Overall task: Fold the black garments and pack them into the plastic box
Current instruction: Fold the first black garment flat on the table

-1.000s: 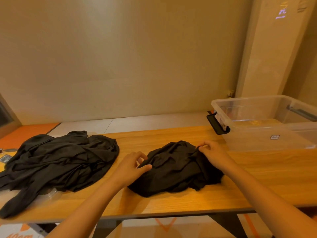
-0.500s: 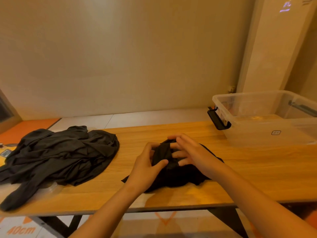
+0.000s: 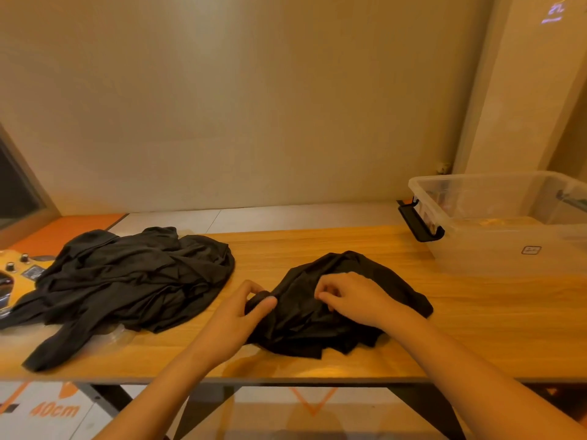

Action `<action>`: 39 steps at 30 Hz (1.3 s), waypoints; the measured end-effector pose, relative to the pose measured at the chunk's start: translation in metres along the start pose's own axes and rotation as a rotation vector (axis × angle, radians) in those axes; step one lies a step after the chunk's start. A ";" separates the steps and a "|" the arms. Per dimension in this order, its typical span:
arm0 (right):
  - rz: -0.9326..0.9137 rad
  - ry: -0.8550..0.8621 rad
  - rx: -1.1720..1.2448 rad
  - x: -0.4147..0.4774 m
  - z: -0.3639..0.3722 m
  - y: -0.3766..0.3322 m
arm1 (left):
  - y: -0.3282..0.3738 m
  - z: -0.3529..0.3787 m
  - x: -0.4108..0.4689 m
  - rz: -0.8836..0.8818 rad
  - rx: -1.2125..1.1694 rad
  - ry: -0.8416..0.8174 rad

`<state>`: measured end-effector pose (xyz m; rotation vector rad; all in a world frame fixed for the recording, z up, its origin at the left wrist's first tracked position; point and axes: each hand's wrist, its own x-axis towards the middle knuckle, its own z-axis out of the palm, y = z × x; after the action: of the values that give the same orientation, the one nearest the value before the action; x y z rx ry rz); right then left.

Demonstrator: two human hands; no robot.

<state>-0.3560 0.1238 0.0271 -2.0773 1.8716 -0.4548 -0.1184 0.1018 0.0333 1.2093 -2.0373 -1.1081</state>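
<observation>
We saw left hand [image 3: 233, 317] and right hand [image 3: 355, 301] fingers [image 3: 328, 281] pinch black garment [image 3: 381, 277] on wood worktop [image 3: 482, 331], beige wall [image 3: 254, 106] behind.

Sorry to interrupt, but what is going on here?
A person is handling a crumpled black garment: the left hand pinches its left edge, the right hand grips the cloth on top. A pile of black garments lies to the left; the clear plastic box on the right shows no garment inside.

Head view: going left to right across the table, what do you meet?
Yellow device with knobs → pile of black garments → left hand → right hand → clear plastic box. The single black garment, held by both hands, spans them, so it is left out.
</observation>
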 end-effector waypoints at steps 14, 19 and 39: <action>0.096 0.229 -0.087 0.054 0.041 -0.007 | -0.050 0.007 -0.016 0.116 0.197 0.195; 0.130 0.409 0.454 0.042 0.019 -0.008 | -0.052 -0.008 -0.012 0.185 0.259 0.269; -0.005 0.662 1.112 0.024 -0.153 -0.009 | 0.103 -0.085 0.088 0.215 -0.277 0.415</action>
<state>-0.4117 0.0987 0.1698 -1.1998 1.2880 -1.8316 -0.1424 0.0187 0.1684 0.9599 -1.5962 -0.9097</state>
